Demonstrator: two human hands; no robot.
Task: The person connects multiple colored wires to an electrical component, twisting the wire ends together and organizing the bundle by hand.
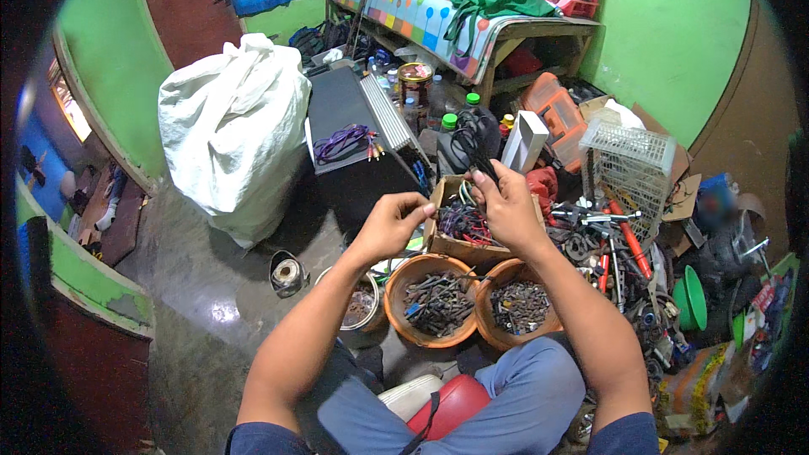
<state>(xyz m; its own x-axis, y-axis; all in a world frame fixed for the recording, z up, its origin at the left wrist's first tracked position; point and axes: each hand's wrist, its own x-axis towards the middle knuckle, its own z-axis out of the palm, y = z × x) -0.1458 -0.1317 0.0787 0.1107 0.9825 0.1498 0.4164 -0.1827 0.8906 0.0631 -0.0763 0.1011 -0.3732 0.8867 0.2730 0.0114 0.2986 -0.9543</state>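
My right hand [508,209] is closed on a bundle of black cable [472,145], whose loops stick up above the fingers. Thumb and fingertips of my left hand [389,226] are pinched together at the left rim of a cardboard box [476,254]; whatever they grip is too small to make out. Red, black and pale wires [459,223] fill the box, below and between both hands. Closer to me stand two orange-brown bowls, one bowl [394,322] with dark elongated pieces and another bowl [495,339] with smaller dark bits. A pail [347,339] is partly behind my left forearm.
A white sack [232,131] stands at the left beside a black case [341,105] with purple cables [344,143] on it. Tools, including a red-handled one [630,240], and a wire basket [628,160] crowd the right. A cloth-covered table [413,17] is behind.
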